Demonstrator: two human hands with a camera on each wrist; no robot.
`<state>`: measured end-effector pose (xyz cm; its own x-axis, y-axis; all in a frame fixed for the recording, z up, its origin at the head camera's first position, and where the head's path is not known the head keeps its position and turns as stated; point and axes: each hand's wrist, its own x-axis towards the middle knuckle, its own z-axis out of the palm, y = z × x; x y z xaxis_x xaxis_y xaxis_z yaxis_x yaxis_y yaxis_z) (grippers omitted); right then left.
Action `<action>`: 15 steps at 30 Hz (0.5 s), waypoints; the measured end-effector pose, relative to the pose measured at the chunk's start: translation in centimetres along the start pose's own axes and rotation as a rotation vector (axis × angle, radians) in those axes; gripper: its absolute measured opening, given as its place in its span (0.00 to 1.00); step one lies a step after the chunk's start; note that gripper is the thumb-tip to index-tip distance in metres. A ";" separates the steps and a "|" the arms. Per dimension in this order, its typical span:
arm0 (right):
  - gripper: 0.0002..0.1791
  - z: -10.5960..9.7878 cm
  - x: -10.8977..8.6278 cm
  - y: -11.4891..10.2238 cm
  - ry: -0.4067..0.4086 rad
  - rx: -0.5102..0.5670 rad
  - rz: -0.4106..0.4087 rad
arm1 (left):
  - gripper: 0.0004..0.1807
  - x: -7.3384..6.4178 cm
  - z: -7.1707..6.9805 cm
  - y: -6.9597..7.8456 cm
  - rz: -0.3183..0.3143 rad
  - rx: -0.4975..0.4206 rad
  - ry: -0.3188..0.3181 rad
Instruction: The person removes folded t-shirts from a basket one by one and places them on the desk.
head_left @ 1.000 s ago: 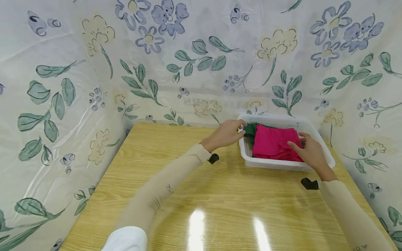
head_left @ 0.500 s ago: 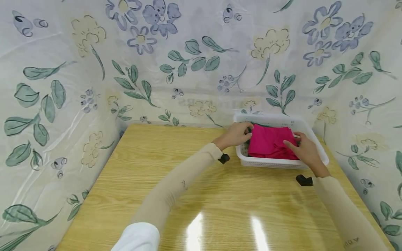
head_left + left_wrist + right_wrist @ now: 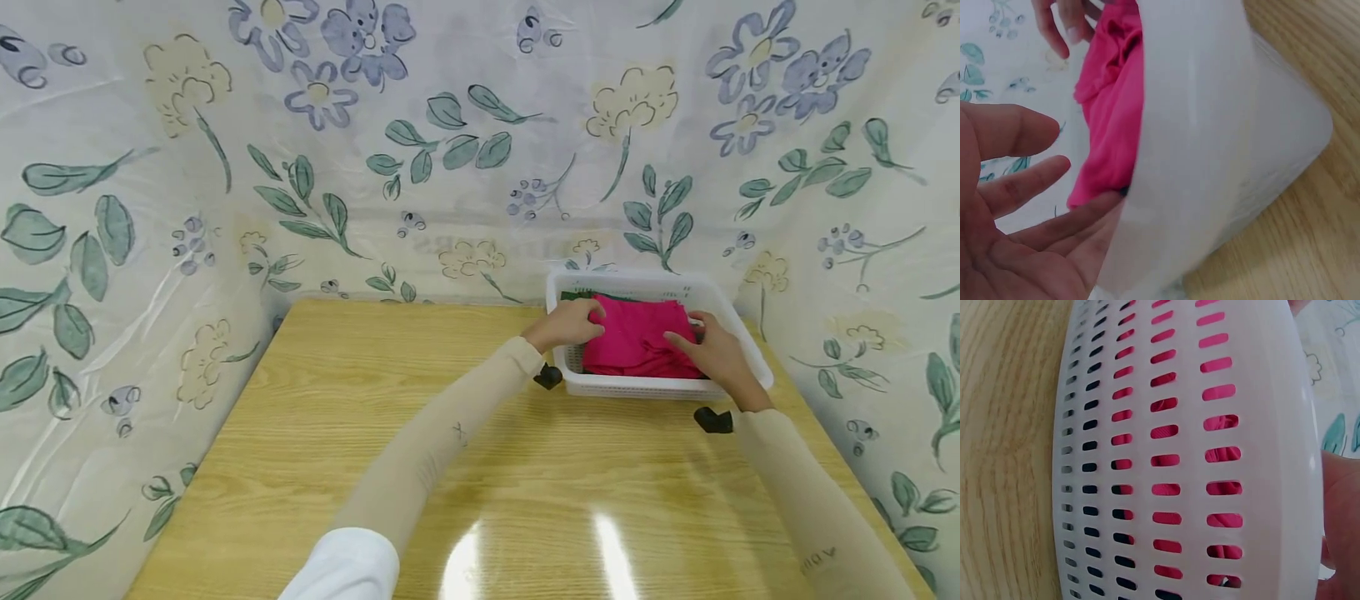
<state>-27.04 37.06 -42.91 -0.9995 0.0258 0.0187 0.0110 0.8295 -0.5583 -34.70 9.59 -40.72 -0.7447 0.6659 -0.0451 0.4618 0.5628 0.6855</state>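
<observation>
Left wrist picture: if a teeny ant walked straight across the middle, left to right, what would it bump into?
Left hand → pink cloth → white basket → wooden table.

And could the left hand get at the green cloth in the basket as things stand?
Probably yes, at its exposed edge: the left hand is over the basket, and a strip of the green cloth shows just beyond it. The pink cloth seems to lie over the rest.
</observation>
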 end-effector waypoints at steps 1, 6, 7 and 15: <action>0.48 0.0 0.1 0.1 -0.007 0.002 0.008 | 0.20 0.1 0.1 0.1 -0.010 0.000 -0.008; 0.52 0.0 0.6 0.3 -0.049 0.060 0.055 | 0.22 0.4 0.4 0.3 -0.075 -0.134 -0.061; 0.52 0.0 0.7 0.3 -0.057 0.077 0.062 | 0.22 0.5 0.4 0.3 -0.089 -0.172 -0.068; 0.54 -0.1 1.3 0.6 -0.119 0.202 0.109 | 0.23 1.3 0.7 0.3 -0.182 -0.423 -0.064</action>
<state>-28.29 37.65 -43.08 -0.9894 0.0332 -0.1413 0.1243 0.6966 -0.7066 -35.25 10.96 -41.06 -0.7579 0.6114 -0.2277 0.0793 0.4328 0.8980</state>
